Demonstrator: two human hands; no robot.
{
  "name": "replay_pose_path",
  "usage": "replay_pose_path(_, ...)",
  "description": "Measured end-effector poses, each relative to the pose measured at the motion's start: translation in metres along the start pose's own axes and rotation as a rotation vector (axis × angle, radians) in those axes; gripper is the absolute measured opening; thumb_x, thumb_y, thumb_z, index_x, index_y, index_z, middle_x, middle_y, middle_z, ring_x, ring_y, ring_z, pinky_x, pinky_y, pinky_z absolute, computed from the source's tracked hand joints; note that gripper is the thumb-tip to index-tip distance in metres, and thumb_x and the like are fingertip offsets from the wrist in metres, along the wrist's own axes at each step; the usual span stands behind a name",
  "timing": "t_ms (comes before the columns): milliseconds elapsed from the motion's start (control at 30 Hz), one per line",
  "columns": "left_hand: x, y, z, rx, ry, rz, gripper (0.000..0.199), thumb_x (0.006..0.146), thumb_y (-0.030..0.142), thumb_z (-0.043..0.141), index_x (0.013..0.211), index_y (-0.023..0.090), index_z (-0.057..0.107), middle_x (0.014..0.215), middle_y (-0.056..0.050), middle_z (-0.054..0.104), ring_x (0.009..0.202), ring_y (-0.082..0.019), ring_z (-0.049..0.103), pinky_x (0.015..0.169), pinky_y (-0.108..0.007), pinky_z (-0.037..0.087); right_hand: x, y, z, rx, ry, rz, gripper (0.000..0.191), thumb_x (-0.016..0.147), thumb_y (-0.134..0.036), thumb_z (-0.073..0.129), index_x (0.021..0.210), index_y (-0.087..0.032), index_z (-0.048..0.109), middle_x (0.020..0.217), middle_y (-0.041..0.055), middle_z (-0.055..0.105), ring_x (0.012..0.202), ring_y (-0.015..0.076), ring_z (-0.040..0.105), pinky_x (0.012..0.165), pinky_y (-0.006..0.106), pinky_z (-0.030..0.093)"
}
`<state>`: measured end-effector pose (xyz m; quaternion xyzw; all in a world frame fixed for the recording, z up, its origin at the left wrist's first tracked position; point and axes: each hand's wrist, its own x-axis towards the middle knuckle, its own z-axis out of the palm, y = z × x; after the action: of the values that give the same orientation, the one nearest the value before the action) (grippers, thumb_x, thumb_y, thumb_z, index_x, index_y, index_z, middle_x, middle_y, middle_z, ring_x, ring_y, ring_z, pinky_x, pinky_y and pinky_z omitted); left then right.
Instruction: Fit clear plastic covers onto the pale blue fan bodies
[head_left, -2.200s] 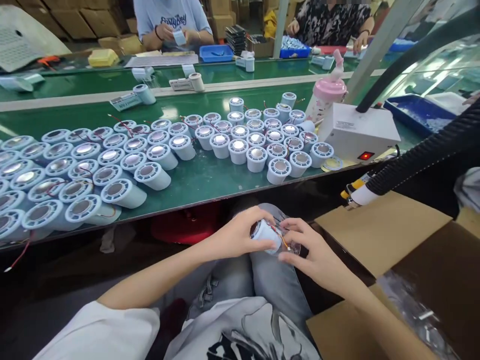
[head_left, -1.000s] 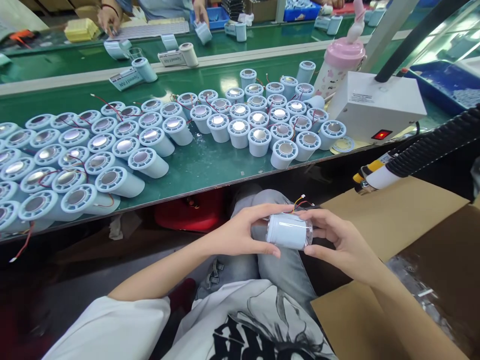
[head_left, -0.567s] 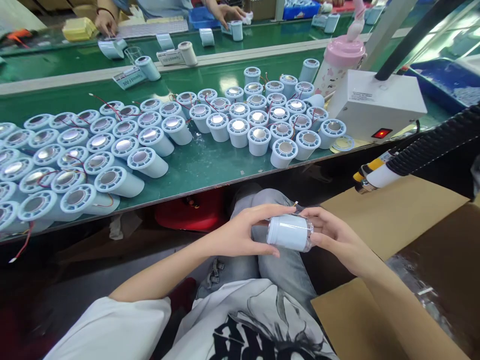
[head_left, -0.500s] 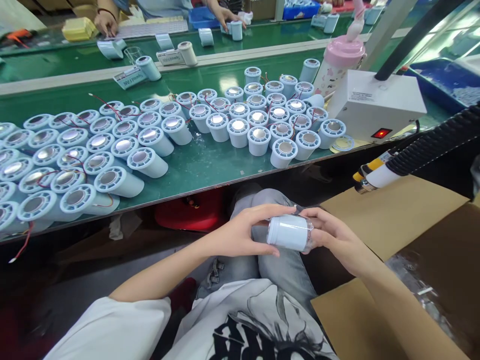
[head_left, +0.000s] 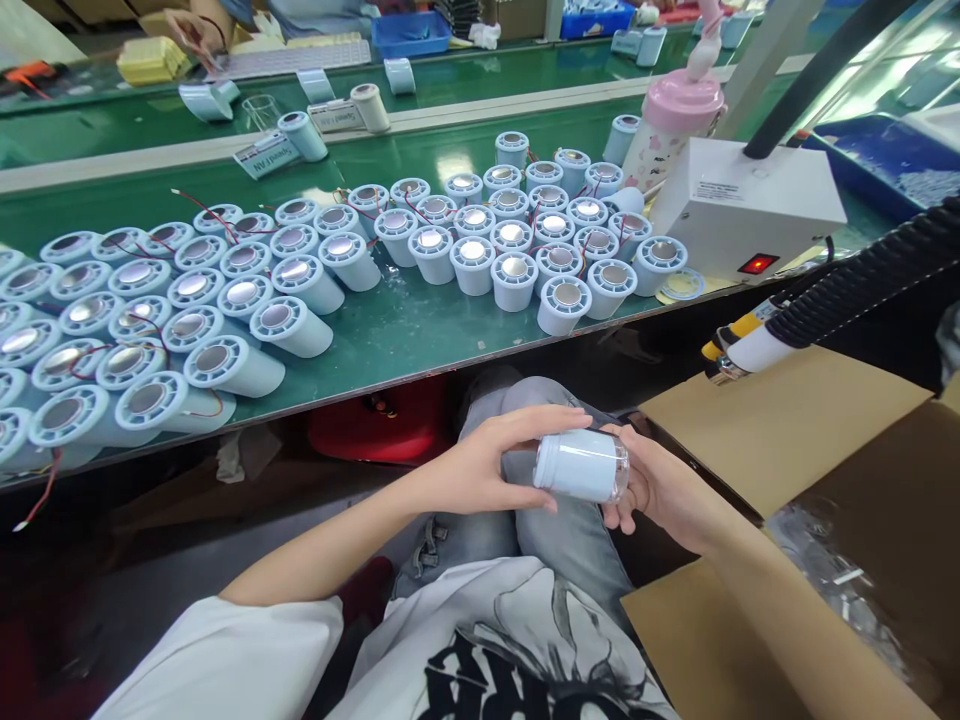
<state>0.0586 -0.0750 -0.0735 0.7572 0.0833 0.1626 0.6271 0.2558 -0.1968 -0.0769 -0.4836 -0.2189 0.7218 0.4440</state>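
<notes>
My left hand (head_left: 491,465) is wrapped around one end of a pale-blue cylindrical housing (head_left: 581,465), with the fingers over the top and the thumb along the lower side. My right hand (head_left: 664,485) closes on the other end, where clear plastic shows past the blue, and its fingertips curl underneath. So both grips are narrowed to the width of this one piece, which lies on its side above my jeans (head_left: 559,545), on my side of the bench (head_left: 409,335) and apart from its near edge.

Between my hands and that edge there is open room, with a red seat (head_left: 367,430) below the edge to the left. On my right, a carton flap (head_left: 784,420) reaches close to my right wrist, and a black ribbed hose (head_left: 862,280) hangs above it.

Other housings (head_left: 514,275) crowd the bench in two groups that meet toward the back; a bare green wedge opens between them at the near edge. Toward the left, a red lead (head_left: 46,490) dangles over that edge. At the right, a white box with a lit red switch (head_left: 739,210) sits by the near edge, a pink-lidded cup (head_left: 675,125) behind it.
</notes>
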Motion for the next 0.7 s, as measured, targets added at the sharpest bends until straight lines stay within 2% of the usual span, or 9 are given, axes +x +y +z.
replay_pose_path(133, 0.0, -0.001, 0.001, -0.024, -0.002, 0.014, 0.077, 0.069, 0.023, 0.083, 0.139, 0.032, 0.05, 0.15, -0.009, 0.046, 0.14, -0.029, 0.04, 0.112, -0.043, 0.039, 0.001, 0.002, 0.001, 0.014, -0.047, 0.083, 0.056, 0.082, -0.072, 0.054, 0.08, -0.015, 0.057, 0.058, 0.004, 0.065, 0.043, 0.0116, 0.061, 0.038, 0.014, 0.049)
replay_pose_path(267, -0.001, 0.002, 0.005, -0.045, 0.019, -0.04, 0.07, 0.072, 0.025, 0.08, 0.136, 0.03, 0.053, 0.143, -0.011, 0.051, 0.134, -0.029, 0.045, 0.099, -0.037, 0.051, 0.003, 0.008, -0.001, 0.022, -0.075, 0.202, 0.061, 0.094, -0.067, 0.031, 0.084, -0.014, 0.059, 0.06, 0.0052, 0.064, 0.041, 0.0104, 0.06, 0.035, 0.013, 0.045)
replay_pose_path(333, -0.002, 0.005, 0.007, -0.054, 0.052, -0.103, 0.064, 0.075, 0.026, 0.077, 0.135, 0.027, 0.054, 0.138, -0.011, 0.054, 0.128, -0.028, 0.051, 0.092, -0.034, 0.054, 0.003, 0.012, -0.004, -0.023, -0.077, 0.181, 0.066, 0.094, -0.071, 0.025, 0.091, -0.014, 0.059, 0.058, 0.0035, 0.061, 0.038, 0.0112, 0.058, 0.032, 0.015, 0.042)
replay_pose_path(400, -0.003, 0.008, 0.009, -0.088, 0.092, -0.168, 0.063, 0.076, 0.028, 0.077, 0.135, 0.025, 0.053, 0.137, -0.012, 0.054, 0.123, -0.027, 0.055, 0.092, -0.033, 0.055, 0.001, 0.017, -0.008, -0.16, 0.005, -0.031, 0.064, 0.092, -0.072, 0.03, 0.105, -0.016, 0.057, 0.068, 0.0048, 0.065, 0.047, 0.014, 0.062, 0.038, 0.019, 0.048)
replay_pose_path(467, -0.003, 0.01, 0.009, -0.157, 0.108, -0.233, 0.065, 0.076, 0.03, 0.077, 0.136, 0.025, 0.051, 0.136, -0.012, 0.054, 0.118, -0.027, 0.058, 0.093, -0.035, 0.055, -0.002, 0.02, -0.012, -0.42, 0.116, -0.395, 0.057, 0.089, -0.065, 0.05, 0.126, -0.022, 0.05, 0.111, 0.012, 0.067, 0.083, 0.0218, 0.07, 0.065, 0.031, 0.06)
replay_pose_path(533, -0.003, 0.011, 0.008, -0.229, 0.092, -0.287, 0.065, 0.078, 0.032, 0.075, 0.137, 0.025, 0.049, 0.134, -0.011, 0.056, 0.113, -0.025, 0.062, 0.091, -0.036, 0.055, -0.005, 0.022, -0.015, -0.746, 0.137, -0.741, 0.059, 0.086, -0.043, 0.069, 0.138, -0.033, 0.043, 0.149, 0.0084, 0.042, 0.126, 0.0283, 0.052, 0.101, 0.044, 0.05)
replay_pose_path(567, -0.002, 0.011, 0.007, -0.247, 0.073, -0.31, 0.065, 0.079, 0.033, 0.075, 0.137, 0.025, 0.047, 0.13, -0.011, 0.059, 0.109, -0.024, 0.064, 0.089, -0.036, 0.056, -0.006, 0.022, -0.017, -0.884, 0.108, -0.848, 0.06, 0.087, -0.031, 0.071, 0.139, -0.037, 0.043, 0.155, 0.0038, 0.033, 0.136, 0.029, 0.041, 0.11, 0.048, 0.041)
replay_pose_path(633, -0.001, 0.01, 0.006, -0.241, 0.033, -0.338, 0.068, 0.079, 0.035, 0.074, 0.14, 0.025, 0.045, 0.123, -0.01, 0.063, 0.1, -0.023, 0.067, 0.084, -0.035, 0.057, -0.009, 0.023, -0.019, -0.992, 0.066, -0.891, 0.056, 0.088, -0.016, 0.067, 0.135, -0.04, 0.049, 0.153, 0.0007, 0.038, 0.139, 0.028, 0.038, 0.113, 0.049, 0.037)
replay_pose_path(700, 0.0, 0.01, 0.005, -0.214, 0.005, -0.325, 0.074, 0.076, 0.033, 0.077, 0.142, 0.026, 0.044, 0.127, -0.011, 0.061, 0.102, -0.024, 0.066, 0.084, -0.036, 0.057, -0.01, 0.023, -0.019, -0.846, 0.059, -0.734, 0.052, 0.089, -0.017, 0.065, 0.135, -0.037, 0.051, 0.147, 0.004, 0.047, 0.132, 0.0276, 0.048, 0.107, 0.046, 0.046)
